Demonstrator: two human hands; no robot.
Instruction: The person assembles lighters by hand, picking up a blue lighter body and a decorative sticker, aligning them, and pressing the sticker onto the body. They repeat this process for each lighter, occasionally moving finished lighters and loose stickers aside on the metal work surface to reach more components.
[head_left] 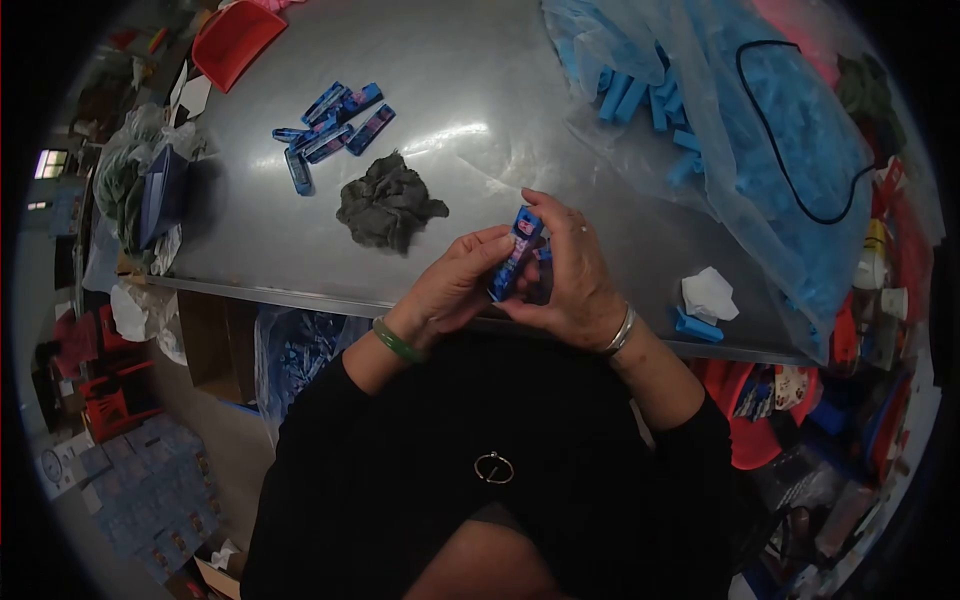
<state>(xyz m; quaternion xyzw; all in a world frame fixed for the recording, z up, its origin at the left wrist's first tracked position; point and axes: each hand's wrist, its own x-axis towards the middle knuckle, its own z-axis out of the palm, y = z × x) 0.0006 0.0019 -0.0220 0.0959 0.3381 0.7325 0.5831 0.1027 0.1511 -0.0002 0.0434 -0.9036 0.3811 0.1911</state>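
A small blue printed piece (517, 250) is held upright at a tilt between both hands, near the front edge of the metal table. My left hand (455, 280) pinches its left side with thumb and fingers. Around its right side and both ends curl the fingers and thumb of my right hand (572, 268). A dark grey crumpled cloth (385, 205) lies to the left of the hands. Beyond it, several similar blue printed pieces (328, 125) rest in a loose pile.
Plain blue pieces (640, 98) spill from a large clear bag (780, 130) at the right. White crumpled paper (709, 295) sits by the metal table's front edge (270, 293). A red scoop (237, 43) is back left; below the edge stands an open box (215, 345).
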